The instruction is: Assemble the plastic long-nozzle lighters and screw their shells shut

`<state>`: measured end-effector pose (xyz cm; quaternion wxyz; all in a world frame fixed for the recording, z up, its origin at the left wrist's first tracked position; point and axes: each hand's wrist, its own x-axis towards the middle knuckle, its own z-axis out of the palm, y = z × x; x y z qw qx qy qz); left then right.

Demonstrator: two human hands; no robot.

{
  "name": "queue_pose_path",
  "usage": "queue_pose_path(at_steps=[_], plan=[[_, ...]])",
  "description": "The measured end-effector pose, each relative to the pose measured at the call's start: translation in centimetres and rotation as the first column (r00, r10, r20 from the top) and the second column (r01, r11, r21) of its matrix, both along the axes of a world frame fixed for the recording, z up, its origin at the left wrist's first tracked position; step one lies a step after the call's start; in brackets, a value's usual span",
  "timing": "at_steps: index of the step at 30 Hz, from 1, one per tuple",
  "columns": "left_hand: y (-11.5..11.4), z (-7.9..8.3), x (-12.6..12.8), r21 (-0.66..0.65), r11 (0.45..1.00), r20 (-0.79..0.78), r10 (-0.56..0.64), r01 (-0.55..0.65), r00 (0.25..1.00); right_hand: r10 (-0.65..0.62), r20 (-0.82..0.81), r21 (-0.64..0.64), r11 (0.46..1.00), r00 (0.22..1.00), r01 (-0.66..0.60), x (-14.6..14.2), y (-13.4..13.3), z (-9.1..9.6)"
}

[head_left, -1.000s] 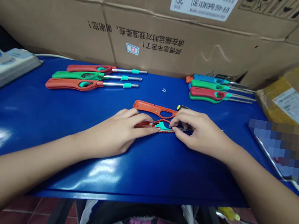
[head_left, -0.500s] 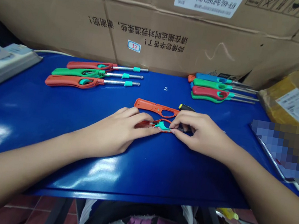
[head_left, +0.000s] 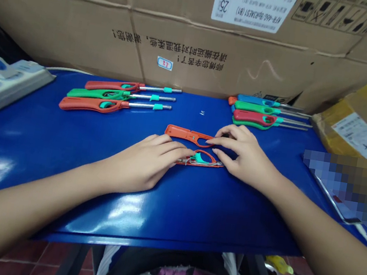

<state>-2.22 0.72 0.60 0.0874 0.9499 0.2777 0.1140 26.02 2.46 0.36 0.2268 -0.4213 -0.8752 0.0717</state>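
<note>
My left hand (head_left: 150,162) is closed over the handle end of an opened orange gas lighter (head_left: 193,163), which lies on the blue table. Inside its shell a teal trigger (head_left: 198,157) and thin wires show; the rest is hidden under my fingers. Just behind it lies the loose orange shell half (head_left: 179,132), its hollow side up. My right hand (head_left: 245,152) is at the right end of that shell half, thumb and forefinger apart, the forefinger touching or very near the rim of its loop.
Three lighters (head_left: 93,104) lie in a row at the back left, several more (head_left: 254,117) at the back right. A cardboard box (head_left: 186,31) walls off the rear. A power strip (head_left: 13,87) stands left; a taped parcel (head_left: 361,133) and a phone (head_left: 338,194) lie right.
My right hand has left the opened lighter and moved up and slightly right to the loose shell half, its fingers parting. The screwdriver-like handle seen behind is now hidden. My left hand stays put.
</note>
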Motion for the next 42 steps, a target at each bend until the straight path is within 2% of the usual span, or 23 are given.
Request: queue_pose_path(at_steps=[3,6,9,11,14,17,19,21,24,27,29,33,38,42], plan=[[0.0,0.2,0.0,-0.044,0.999,0.043,-0.001,0.003,0.999,-0.002,0.014,-0.010,1.000,1.000,0.002,0.2,0.3,-0.4],[0.1,0.4,0.0,-0.047,0.999,0.114,-0.001,0.006,0.993,-0.001,-0.042,-0.011,1.000,0.999,0.001,-0.1,0.2,-0.2],[0.4,0.6,-0.2,0.053,0.998,0.206,0.034,-0.046,0.978,0.007,-0.194,-0.008,1.000,0.981,-0.008,-0.5,-0.2,0.4],[0.6,0.7,-0.4,0.155,0.982,0.240,0.072,-0.112,0.968,-0.031,-0.317,-0.031,0.999,0.948,0.022,-0.8,-0.5,0.8],[1.0,0.7,-0.7,0.257,0.952,0.260,0.097,-0.165,0.961,-0.160,-0.505,-0.217,0.975,0.848,0.055,-1.1,-0.8,1.1],[1.2,0.6,-1.0,0.242,0.962,0.271,0.058,-0.126,0.961,-0.283,-0.591,-0.438,0.899,0.755,-0.006,-1.2,-0.9,1.1],[1.2,0.6,-1.1,0.203,0.974,0.266,0.046,-0.103,0.963,-0.304,-0.579,-0.500,0.865,0.756,-0.034,-1.3,-1.0,1.0],[1.1,0.8,-1.1,0.158,0.983,0.250,0.051,-0.093,0.967,-0.273,-0.535,-0.495,0.868,0.800,-0.035,-1.3,-1.2,0.8],[1.1,1.3,-1.3,0.103,0.992,0.238,0.040,-0.066,0.970,-0.140,-0.380,-0.346,0.938,0.915,0.000,-1.3,-1.6,0.8],[1.4,1.7,-1.5,0.092,0.995,0.212,0.015,-0.035,0.977,0.021,-0.193,-0.156,0.986,0.981,-0.051,-1.0,-1.9,0.8],[1.6,1.9,-1.7,0.085,0.996,0.166,-0.003,-0.011,0.986,0.081,-0.116,-0.103,0.990,0.990,-0.094,-0.9,-1.9,0.9],[1.8,2.2,-1.9,0.068,0.998,0.084,-0.024,0.019,0.996,0.127,-0.005,-0.074,0.989,0.992,-0.127,-1.0,-1.7,0.8],[1.7,2.2,-1.8,0.051,0.999,-0.020,-0.013,0.014,1.000,0.163,0.024,-0.084,0.983,0.986,-0.161,-1.1,-1.5,0.1],[1.5,2.2,-1.6,0.029,1.000,-0.039,0.006,-0.005,0.999,0.156,0.054,-0.076,0.985,0.986,-0.152,-1.1,-1.4,-0.3]])
